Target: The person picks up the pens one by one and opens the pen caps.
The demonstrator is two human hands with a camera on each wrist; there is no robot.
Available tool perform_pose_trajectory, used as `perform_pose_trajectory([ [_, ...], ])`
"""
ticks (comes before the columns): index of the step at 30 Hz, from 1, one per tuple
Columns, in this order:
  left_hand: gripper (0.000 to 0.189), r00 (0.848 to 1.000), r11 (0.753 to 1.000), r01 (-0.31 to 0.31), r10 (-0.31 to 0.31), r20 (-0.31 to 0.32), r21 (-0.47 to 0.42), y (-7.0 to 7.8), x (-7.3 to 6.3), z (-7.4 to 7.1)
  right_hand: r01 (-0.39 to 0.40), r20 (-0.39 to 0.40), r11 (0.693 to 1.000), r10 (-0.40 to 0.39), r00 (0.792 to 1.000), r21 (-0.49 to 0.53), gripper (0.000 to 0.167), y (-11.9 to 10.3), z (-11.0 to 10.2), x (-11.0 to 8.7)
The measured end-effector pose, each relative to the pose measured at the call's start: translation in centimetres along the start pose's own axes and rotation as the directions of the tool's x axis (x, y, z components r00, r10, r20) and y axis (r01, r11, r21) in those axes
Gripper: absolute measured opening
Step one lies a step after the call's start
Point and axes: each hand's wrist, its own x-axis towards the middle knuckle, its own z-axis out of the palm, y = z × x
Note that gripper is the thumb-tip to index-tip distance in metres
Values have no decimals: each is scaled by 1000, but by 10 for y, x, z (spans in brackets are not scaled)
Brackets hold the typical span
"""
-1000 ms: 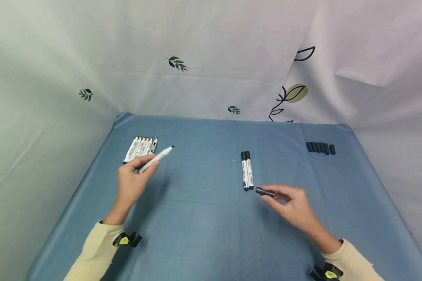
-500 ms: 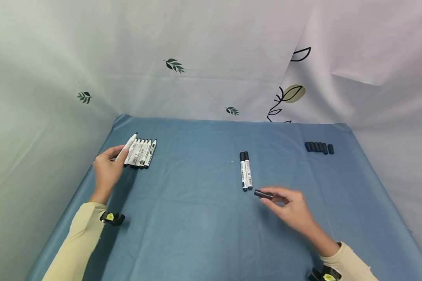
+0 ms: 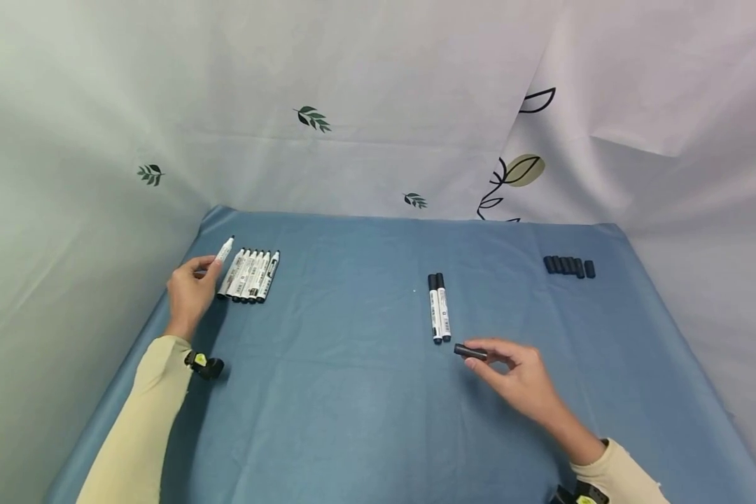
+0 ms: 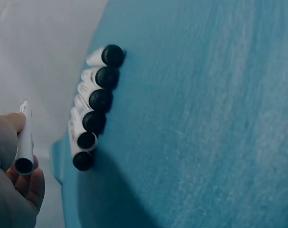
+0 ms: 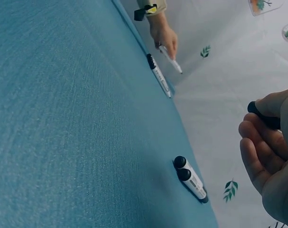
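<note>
My left hand [image 3: 191, 292] pinches an uncapped white marker [image 3: 225, 250] at the table's far left, its tip pointing away. In the left wrist view, the dark end of this marker [image 4: 24, 151] faces the camera between thumb and fingers. Just to its right lies a slanted row of several uncapped markers [image 3: 250, 275], side by side. Around the middle right, my right hand [image 3: 518, 376] holds a black marker cap [image 3: 470, 351] between thumb and fingertips, above the cloth. Two capped markers [image 3: 439, 309] lie together just beyond and left of that cap.
Several black caps [image 3: 567, 266] are lined up at the far right of the blue cloth [image 3: 353, 392], one slightly apart. Pale printed curtains [image 3: 365, 161] stand behind and at the sides of the table. Each wrist carries a small camera [image 3: 204, 365].
The left hand has moved left with its marker, from over the right part of the marker row to its left end, then slightly farther away. The right hand has hardly moved.
</note>
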Motion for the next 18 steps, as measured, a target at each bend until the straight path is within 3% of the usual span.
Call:
perform_pose_trajectory([
  [7, 43, 997, 998, 58, -59, 52, 12, -14, 7, 6, 12, -6, 1000, -13, 1000, -23, 28, -2, -1, -1],
  [18, 42, 991, 995, 86, -91, 101, 49, -29, 13, 12, 8, -6, 999, -8, 1000, -46, 27, -3, -2, -2],
])
